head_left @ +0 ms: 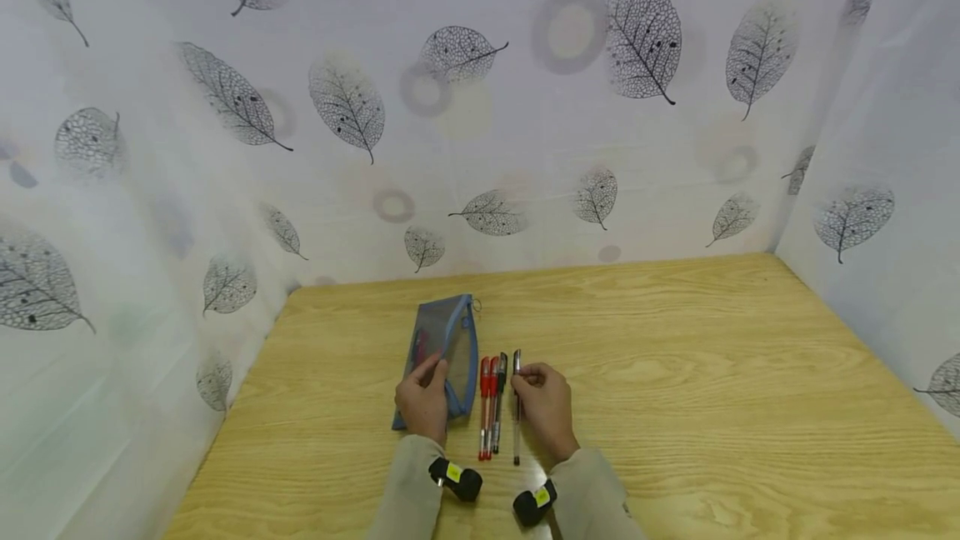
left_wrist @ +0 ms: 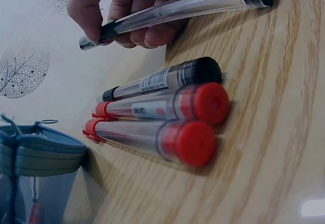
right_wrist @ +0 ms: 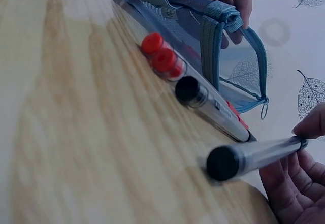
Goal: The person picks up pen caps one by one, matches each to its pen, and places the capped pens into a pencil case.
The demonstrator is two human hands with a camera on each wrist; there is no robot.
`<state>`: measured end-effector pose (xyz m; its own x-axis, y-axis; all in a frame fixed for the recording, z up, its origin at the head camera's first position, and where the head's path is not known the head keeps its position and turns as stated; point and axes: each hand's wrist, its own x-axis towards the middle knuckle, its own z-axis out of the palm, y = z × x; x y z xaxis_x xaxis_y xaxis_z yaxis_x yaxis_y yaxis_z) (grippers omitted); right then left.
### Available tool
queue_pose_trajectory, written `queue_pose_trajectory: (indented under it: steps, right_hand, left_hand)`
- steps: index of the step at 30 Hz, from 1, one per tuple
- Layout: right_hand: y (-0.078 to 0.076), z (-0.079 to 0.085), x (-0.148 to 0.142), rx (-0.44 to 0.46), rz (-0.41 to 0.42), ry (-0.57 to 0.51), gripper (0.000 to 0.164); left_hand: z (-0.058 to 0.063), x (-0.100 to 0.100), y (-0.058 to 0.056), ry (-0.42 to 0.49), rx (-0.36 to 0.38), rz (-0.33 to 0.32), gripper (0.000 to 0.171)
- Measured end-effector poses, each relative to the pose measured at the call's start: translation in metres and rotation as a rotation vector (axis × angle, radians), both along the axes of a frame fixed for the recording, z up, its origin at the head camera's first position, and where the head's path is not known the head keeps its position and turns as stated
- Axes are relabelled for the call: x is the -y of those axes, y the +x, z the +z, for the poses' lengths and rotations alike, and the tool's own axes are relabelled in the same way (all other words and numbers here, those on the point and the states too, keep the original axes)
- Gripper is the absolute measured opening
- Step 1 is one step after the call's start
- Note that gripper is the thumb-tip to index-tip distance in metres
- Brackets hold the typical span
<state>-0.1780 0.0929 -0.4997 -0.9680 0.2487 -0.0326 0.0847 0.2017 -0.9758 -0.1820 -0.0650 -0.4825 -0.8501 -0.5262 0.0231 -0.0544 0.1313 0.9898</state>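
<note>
A blue mesh zip pencil pouch (head_left: 471, 369) lies left of the middle with its mouth spread, a pink-red item (head_left: 422, 346) showing through the mesh. My left hand (head_left: 422, 407) grips the pouch by its edge, thumb on the near side. Between the thumb and fingers of my right hand (head_left: 549, 411) is a clear-barrelled black gel pen (left_wrist: 188, 8), pinched near its dark cap end. Its other end points toward me, close over the table. Two red gel pens (right_wrist: 165, 61) and another black gel pen (right_wrist: 213, 107) lie side by side between the hands.
The wood-grain table (head_left: 697, 390) extends to both sides and behind the pouch. A white leaf-printed sheet (head_left: 525, 132) hangs along the back and both sides. A small ring pull (right_wrist: 264, 109) hangs at the pouch's far corner.
</note>
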Motion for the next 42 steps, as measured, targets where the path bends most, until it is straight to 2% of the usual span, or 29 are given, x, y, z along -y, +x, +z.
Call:
queue_pose_trajectory:
  steps: [17, 22, 26, 36, 42]
  right_hand:
    - [-0.003, -0.004, -0.003, 0.004, -0.004, -0.107, 0.016]
    - [-0.006, 0.0, -0.004, 0.019, 0.003, -0.218, 0.02]
    - [-0.011, 0.009, -0.004, 0.011, 0.046, -0.284, 0.025]
    - [-0.038, 0.03, 0.007, 0.01, 0.114, -0.246, 0.022]
    - [-0.052, 0.037, 0.022, 0.016, 0.149, -0.21, 0.026]
  left_hand:
    - [-0.002, 0.0, 0.0, 0.001, -0.01, -0.003, 0.017]
    - [-0.002, 0.0, 0.0, -0.001, -0.016, -0.003, 0.017]
    - [-0.003, 0.001, 0.0, -0.004, -0.022, -0.005, 0.017]
    - [-0.002, 0.002, 0.0, 0.0, -0.014, -0.012, 0.018]
    - [0.0, 0.001, -0.001, 0.002, -0.002, 0.002, 0.018]
